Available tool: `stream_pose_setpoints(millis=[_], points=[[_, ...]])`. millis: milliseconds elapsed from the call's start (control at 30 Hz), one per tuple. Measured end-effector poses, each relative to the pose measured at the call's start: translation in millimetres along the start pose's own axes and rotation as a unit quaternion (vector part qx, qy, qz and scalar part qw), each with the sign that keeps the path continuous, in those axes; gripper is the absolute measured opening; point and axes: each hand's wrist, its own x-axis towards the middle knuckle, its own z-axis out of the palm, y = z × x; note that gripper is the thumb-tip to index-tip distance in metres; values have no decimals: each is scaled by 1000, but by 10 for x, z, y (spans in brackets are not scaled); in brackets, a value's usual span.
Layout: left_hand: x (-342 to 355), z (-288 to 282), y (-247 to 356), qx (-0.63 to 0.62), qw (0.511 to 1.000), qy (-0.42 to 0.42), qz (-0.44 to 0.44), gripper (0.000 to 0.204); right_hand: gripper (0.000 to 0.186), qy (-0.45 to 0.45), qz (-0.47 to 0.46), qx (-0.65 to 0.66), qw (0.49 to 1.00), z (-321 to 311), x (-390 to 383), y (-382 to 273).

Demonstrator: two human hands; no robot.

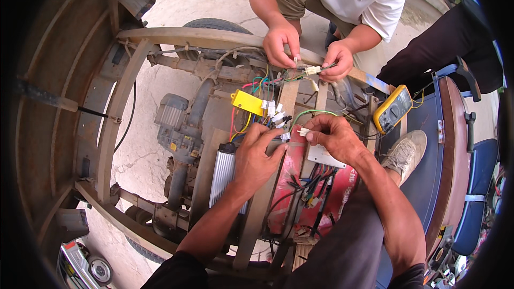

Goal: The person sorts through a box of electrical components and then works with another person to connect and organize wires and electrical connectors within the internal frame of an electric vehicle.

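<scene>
My left hand point(257, 158) has its fingers apart beside a small white connector point(285, 137), near a cluster of white plugs point(272, 109). My right hand point(334, 142) pinches a cream connector point(303, 131). A yellow box point(247, 102) with coloured wires lies above my hands. A silver finned controller point(220, 173) is partly behind my left forearm. A white plate point(325, 154) and dark wiring sit on the red panel point(286, 187). At the top, another person's hands point(336, 61) hold wires and a white connector point(312, 70).
The metal vehicle frame point(110, 144) surrounds a motor point(171, 128) and axle. A yellow-cased multimeter point(392, 108) rests at the right, near a sneakered foot point(407, 155). A blue-and-brown seat point(450, 171) is at far right. Another person's dark-trousered leg point(423, 48) stands behind it.
</scene>
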Motion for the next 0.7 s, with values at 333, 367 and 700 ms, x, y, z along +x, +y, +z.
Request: stream_pose_setpoints(millis=[333, 367, 700], points=[[-4, 29, -49, -17, 999, 19, 40, 30, 16, -14, 1, 2, 1000, -11, 24, 75], [-4, 31, -31, -17, 999, 19, 40, 30, 16, -13, 1, 3, 1000, -6, 25, 74], [53, 79, -39, -4, 998, 59, -27, 25, 17, -7, -1, -1, 1000, 1, 43, 133]])
